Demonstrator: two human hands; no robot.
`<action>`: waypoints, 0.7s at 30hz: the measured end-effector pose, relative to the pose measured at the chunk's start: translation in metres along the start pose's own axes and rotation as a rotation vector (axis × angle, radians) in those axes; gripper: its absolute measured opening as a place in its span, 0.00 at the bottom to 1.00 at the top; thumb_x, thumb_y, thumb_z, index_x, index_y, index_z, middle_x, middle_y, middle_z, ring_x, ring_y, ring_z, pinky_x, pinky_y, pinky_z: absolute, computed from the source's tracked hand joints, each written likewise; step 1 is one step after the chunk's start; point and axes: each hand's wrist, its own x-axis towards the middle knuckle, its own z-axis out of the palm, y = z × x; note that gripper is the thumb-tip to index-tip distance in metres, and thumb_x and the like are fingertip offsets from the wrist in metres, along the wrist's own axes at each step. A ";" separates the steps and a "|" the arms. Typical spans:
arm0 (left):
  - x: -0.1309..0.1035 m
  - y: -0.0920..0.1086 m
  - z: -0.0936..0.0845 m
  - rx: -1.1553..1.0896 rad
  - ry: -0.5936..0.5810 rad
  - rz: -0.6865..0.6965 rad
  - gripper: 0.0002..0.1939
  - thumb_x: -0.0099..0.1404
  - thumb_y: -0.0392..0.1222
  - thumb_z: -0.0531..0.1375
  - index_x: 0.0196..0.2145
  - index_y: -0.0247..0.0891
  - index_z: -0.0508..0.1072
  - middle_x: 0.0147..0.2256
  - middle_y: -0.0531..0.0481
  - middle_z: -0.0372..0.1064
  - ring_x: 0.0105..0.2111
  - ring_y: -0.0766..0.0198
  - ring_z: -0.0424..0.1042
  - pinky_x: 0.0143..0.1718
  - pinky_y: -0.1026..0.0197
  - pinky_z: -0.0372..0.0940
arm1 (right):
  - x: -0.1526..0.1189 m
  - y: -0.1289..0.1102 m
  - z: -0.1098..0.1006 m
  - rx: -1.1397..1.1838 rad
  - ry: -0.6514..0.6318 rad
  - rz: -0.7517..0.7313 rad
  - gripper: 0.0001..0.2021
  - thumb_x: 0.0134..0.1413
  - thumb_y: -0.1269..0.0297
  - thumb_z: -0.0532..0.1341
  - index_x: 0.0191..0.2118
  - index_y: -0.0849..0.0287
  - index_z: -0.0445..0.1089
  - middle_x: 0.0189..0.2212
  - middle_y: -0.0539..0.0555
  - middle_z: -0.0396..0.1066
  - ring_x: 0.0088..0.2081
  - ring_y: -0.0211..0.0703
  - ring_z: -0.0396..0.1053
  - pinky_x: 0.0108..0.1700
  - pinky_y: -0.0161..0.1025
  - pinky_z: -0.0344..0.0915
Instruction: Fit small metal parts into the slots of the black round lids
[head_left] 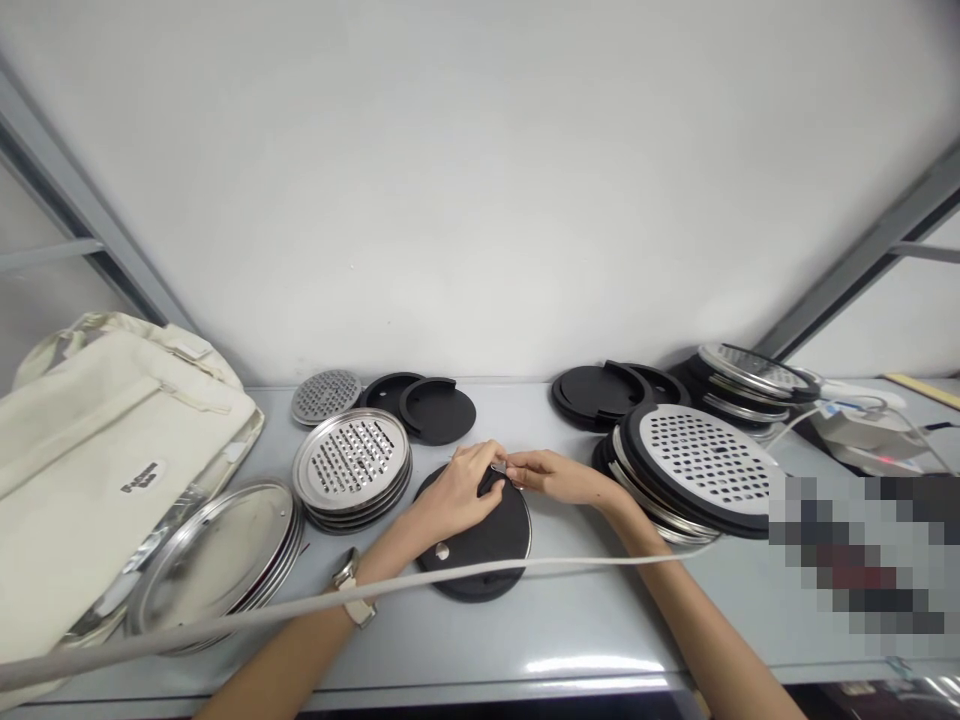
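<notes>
In the middle of the grey table lies a round black disc (pixel 480 550) with a thin metal rim showing at its right edge and a small light spot near its lower left. My left hand (pixel 457 490), with a watch on the wrist, rests over the disc's upper part, fingers bent around a small dark piece (pixel 493 478) with a shiny bit. From the right, my right hand (pixel 551 475) reaches to the same spot, thumb and fingertips pinched together at the piece's shiny end. Exactly what the right fingertips grip is too small to make out.
Left of the disc stand stacked grater plates (pixel 351 460) and metal discs (pixel 217 560), beside a cream bag (pixel 112 440). Black round parts (pixel 439 410) lie behind. More black parts (pixel 600 392) and grater stacks (pixel 705 465) stand right. A white cable (pixel 570 562) crosses in front.
</notes>
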 end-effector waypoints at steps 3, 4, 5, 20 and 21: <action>0.000 0.000 0.000 -0.005 0.000 -0.002 0.11 0.59 0.31 0.54 0.40 0.40 0.62 0.39 0.50 0.66 0.42 0.61 0.66 0.46 0.57 0.61 | 0.000 0.000 0.000 -0.006 0.006 0.010 0.21 0.59 0.46 0.48 0.32 0.60 0.64 0.24 0.47 0.52 0.27 0.35 0.50 0.31 0.34 0.52; 0.000 0.000 0.000 -0.004 0.000 -0.003 0.11 0.59 0.31 0.54 0.40 0.40 0.62 0.40 0.50 0.66 0.42 0.61 0.66 0.46 0.57 0.61 | 0.000 0.000 -0.001 -0.006 0.004 0.013 0.21 0.59 0.46 0.49 0.32 0.60 0.64 0.23 0.47 0.52 0.27 0.35 0.49 0.31 0.34 0.52; 0.000 -0.001 0.001 -0.004 0.000 -0.003 0.12 0.59 0.31 0.54 0.40 0.41 0.61 0.40 0.50 0.66 0.42 0.61 0.66 0.47 0.57 0.61 | -0.001 0.000 -0.001 -0.006 0.003 0.016 0.21 0.59 0.46 0.49 0.32 0.60 0.64 0.23 0.47 0.52 0.27 0.35 0.49 0.31 0.34 0.52; 0.000 -0.002 0.002 0.008 0.000 -0.006 0.12 0.59 0.32 0.54 0.41 0.41 0.61 0.40 0.51 0.66 0.43 0.61 0.66 0.48 0.56 0.61 | -0.001 -0.005 0.000 -0.046 0.077 0.055 0.21 0.57 0.46 0.50 0.25 0.59 0.56 0.22 0.45 0.47 0.25 0.33 0.46 0.27 0.33 0.48; 0.000 -0.003 0.002 0.006 0.002 -0.010 0.13 0.59 0.32 0.55 0.41 0.41 0.61 0.40 0.50 0.66 0.43 0.60 0.66 0.48 0.56 0.62 | 0.000 -0.006 0.001 -0.044 0.082 0.055 0.21 0.57 0.46 0.50 0.25 0.59 0.56 0.21 0.45 0.47 0.25 0.33 0.46 0.27 0.33 0.48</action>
